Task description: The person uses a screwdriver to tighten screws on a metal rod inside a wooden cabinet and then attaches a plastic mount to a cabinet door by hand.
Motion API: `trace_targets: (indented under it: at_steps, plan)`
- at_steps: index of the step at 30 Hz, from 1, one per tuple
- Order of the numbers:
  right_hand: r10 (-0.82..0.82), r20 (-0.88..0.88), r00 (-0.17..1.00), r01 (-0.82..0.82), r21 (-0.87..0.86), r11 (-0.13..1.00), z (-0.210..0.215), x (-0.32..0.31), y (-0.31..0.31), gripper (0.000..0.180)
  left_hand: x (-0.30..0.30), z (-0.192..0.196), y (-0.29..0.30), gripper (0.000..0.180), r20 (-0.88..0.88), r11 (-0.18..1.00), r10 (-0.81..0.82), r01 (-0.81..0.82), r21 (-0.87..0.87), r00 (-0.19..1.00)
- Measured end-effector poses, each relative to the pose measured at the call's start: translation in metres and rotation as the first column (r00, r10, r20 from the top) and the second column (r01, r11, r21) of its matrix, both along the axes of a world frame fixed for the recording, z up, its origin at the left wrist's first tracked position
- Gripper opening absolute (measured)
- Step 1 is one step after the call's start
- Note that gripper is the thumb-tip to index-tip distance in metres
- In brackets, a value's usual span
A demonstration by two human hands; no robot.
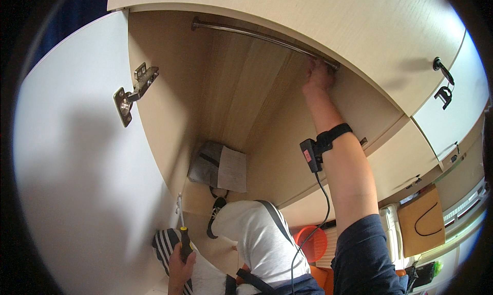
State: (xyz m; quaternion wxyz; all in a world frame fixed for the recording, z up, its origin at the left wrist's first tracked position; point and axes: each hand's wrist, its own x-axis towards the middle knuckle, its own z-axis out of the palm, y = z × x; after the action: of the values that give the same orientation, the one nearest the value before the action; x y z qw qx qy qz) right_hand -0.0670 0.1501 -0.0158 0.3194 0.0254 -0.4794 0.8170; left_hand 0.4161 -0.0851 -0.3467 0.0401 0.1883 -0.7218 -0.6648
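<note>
A metal closet rod (257,36) spans the upper part of an open wardrobe (246,84). My right hand (319,75) is raised to the rod's right end, its fingers bent around it close to the side wall; the fingertips are partly hidden. Low on the left, my left hand (181,266) is closed around a screwdriver (185,241) with a black and yellow handle. The screwdriver's shaft points up, near a small metal piece (178,202) at the door's edge.
The white wardrobe door (77,156) stands open at left, with a metal hinge (134,92). A grey folded bag (206,164) lies at the wardrobe's bottom. To the right are a red basket (312,242) and a brown paper bag (422,220). A cable (327,202) hangs from my right forearm.
</note>
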Motion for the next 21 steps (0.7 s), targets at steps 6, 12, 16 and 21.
trace_targets:
  at_steps: [6, 12, 16, 21]
  plan:
    - [-0.302, -0.034, 0.953, 0.295, 0.339, 0.893, -0.006, -0.047, 0.037, 0.032, -0.006, -0.002, 0.003, 0.040, 0.000, 0.999, -0.046, 0.046, 0.019, 0.999]
    - [-0.051, 0.109, 0.993, 0.062, -0.098, 0.993, 0.003, -0.005, -0.003, 0.030, 0.000, 0.004, -0.001, 0.041, 0.012, 1.000, -0.010, 0.010, -0.015, 1.000]
    - [-0.138, 0.141, 0.980, 0.134, 0.041, 0.990, 0.001, -0.008, 0.005, 0.030, -0.004, 0.009, 0.000, 0.040, 0.020, 1.000, -0.029, 0.029, -0.005, 0.999]
    - [-0.096, 0.136, 0.986, 0.123, -0.206, 0.971, -0.020, -0.003, -0.007, 0.029, -0.003, 0.013, 0.001, 0.037, 0.034, 0.999, -0.019, 0.018, 0.037, 0.999]
